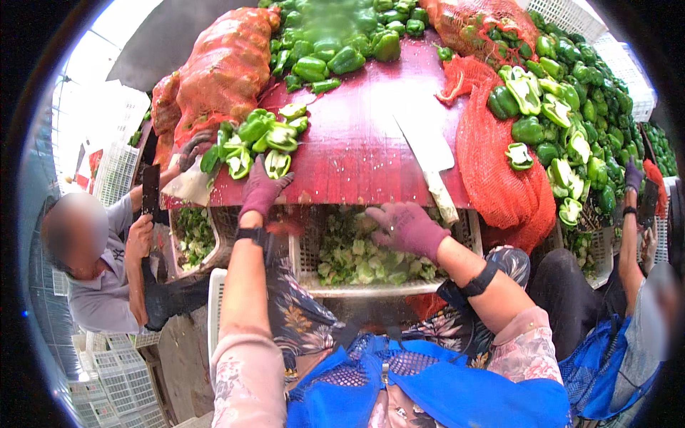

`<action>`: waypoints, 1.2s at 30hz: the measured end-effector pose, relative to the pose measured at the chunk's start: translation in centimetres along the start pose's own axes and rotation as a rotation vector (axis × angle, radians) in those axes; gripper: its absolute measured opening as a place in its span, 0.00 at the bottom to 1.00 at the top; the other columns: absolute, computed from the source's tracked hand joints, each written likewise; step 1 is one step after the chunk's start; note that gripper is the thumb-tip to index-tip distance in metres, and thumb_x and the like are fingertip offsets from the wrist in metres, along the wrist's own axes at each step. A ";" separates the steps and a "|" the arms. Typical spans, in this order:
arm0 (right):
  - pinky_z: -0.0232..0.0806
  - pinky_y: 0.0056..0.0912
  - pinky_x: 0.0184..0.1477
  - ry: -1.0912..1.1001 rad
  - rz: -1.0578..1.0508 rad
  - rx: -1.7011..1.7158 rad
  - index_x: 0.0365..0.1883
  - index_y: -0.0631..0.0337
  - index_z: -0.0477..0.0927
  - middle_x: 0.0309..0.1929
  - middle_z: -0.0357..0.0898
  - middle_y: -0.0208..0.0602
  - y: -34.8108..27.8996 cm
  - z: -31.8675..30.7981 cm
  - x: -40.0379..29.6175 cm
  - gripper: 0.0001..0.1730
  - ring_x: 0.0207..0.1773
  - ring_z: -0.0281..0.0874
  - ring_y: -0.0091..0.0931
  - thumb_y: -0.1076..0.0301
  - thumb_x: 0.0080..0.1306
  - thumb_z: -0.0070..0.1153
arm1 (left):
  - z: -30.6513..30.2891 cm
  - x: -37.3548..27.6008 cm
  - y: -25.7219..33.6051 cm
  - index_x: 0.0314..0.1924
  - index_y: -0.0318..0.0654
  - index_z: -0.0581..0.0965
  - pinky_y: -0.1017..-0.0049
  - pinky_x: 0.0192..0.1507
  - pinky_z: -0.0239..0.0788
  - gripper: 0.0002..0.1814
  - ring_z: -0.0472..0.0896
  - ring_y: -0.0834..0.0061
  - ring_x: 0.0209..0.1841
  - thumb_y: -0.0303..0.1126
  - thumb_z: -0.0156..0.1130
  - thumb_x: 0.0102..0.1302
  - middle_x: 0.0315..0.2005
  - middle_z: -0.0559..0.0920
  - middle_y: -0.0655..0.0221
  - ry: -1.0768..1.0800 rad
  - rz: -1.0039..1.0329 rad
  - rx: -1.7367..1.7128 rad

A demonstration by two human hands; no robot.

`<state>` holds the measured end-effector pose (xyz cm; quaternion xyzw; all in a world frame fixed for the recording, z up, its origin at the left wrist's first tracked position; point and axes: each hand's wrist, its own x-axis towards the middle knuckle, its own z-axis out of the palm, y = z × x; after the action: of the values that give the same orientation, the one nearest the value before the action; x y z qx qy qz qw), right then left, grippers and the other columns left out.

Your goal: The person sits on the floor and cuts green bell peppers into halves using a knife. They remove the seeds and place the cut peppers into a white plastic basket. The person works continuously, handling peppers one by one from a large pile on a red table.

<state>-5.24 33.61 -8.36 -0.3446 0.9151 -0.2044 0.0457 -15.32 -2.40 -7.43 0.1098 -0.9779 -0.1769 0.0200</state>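
My left hand [263, 188], in a purple glove, is at the near left of the red tabletop [342, 139]. Its thumb and fingers are spread against a halved green bell pepper [278, 164], with no firm grip visible. More cut and whole peppers [257, 125] are heaped just beyond. My right hand [409, 230], also gloved, hangs with fingers apart over a white plastic crate [369, 290] below the table edge. Pale pepper cores and green scraps [358, 259] fill that crate. A broad-bladed knife [425, 144] with a wrapped handle lies on the table, handle overhanging the near edge.
Orange mesh sacks [225, 64] and piled peppers [342, 32] cover the far side. An empty-looking red mesh sack [495, 160] drapes over the right edge beside a large pepper heap [594, 101]. A co-worker [101, 289] at left holds a cleaver [151, 187]; another person [631, 299] sits right.
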 end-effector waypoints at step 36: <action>0.72 0.42 0.48 0.231 0.107 0.119 0.56 0.60 0.68 0.44 0.77 0.46 -2.5 -1.5 -0.3 0.33 0.48 0.79 0.42 0.55 0.56 0.65 | 3.7 -20.3 14.6 0.59 0.32 0.74 0.78 0.56 0.68 0.19 0.78 0.79 0.51 0.27 0.56 0.70 0.49 0.82 0.67 -0.110 -0.040 -1.039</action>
<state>-3.80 32.61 -6.03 -0.2660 0.9177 -0.2935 -0.0286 1.19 16.67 -5.81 0.0946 -0.7584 -0.6447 0.0171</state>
